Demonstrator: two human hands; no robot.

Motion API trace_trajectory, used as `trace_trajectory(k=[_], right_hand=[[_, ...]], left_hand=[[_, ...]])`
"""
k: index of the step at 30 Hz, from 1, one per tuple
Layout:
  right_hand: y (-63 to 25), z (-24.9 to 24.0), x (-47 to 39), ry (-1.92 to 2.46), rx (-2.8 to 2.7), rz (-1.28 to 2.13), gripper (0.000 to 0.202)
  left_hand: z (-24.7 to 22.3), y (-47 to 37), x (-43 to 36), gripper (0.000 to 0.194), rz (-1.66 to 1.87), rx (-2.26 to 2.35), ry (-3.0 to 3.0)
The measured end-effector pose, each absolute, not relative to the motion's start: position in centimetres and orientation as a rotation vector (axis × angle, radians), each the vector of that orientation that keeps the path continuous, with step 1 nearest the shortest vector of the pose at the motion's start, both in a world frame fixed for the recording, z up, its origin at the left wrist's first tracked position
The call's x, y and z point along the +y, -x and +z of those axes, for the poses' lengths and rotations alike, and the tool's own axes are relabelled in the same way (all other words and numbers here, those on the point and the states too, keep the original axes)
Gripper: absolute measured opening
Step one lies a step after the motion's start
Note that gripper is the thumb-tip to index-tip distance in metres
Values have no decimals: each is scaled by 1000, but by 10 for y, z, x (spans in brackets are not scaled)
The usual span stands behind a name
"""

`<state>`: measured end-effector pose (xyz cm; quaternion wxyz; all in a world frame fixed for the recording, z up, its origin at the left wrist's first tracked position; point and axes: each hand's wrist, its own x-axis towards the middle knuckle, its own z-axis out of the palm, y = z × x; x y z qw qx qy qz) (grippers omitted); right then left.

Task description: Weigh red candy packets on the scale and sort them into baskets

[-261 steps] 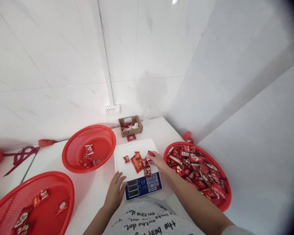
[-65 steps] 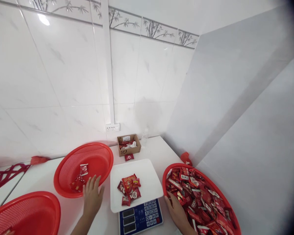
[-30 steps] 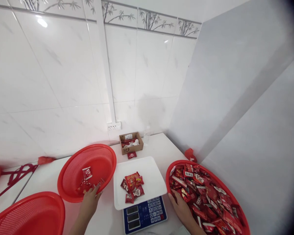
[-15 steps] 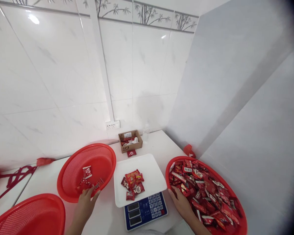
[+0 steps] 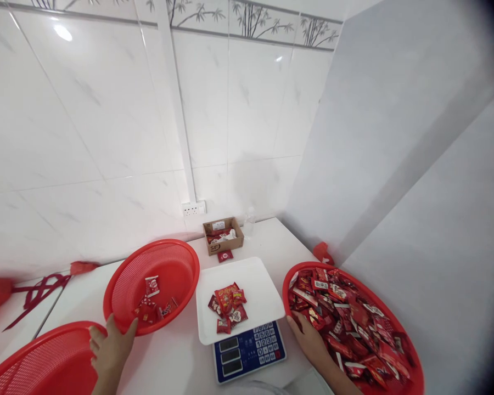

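My left hand (image 5: 113, 348) has its fingers spread and holds nothing. It hovers between the near edge of a red plastic basket (image 5: 121, 274) with a few wrapped snacks (image 5: 152, 285) and a second red basket (image 5: 28, 354) at the lower left. My right hand (image 5: 308, 340) grips the left rim of a large red basket (image 5: 287, 285), heaped with red-wrapped snacks (image 5: 349, 329). Between my hands, a small pile of red snack packets (image 5: 230, 307) lies on the white pan (image 5: 263, 285) of a digital scale (image 5: 249, 354).
Behind the scale stands a cardboard box (image 5: 223, 241) with snacks inside, and a single red packet (image 5: 225, 256) lies before it. A clear bottle (image 5: 249, 222) is near the wall. Dark red ribbon (image 5: 41, 293) lies at the left, below a power socket (image 5: 193, 209) on the tiled wall.
My left hand has moved left and back, out of the basket with few snacks, and its fingers have spread. My right hand stays at the full basket's rim. The view has shifted slightly.
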<state>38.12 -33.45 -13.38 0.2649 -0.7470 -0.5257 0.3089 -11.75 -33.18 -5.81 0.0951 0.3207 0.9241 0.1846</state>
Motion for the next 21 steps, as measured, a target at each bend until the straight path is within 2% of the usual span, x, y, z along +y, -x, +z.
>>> trace_trajectory(k=[5,11,15,21], right_hand=[[-381,-133,-335,2031,-1434,835,59],[-382,-136,-334,2026,-1437,836,58],[-383,-136,-334,1990,-1462,826,59],[-382,-131,-334,1994,-1469,849,59]], left_hand=[[-43,123,-326,92,641,2658,-832],[-35,145,-321,81,505,2667,-855],[-45,166,-316,85,451,2665,-863],[-69,198,-305,75,320,2686,-918]])
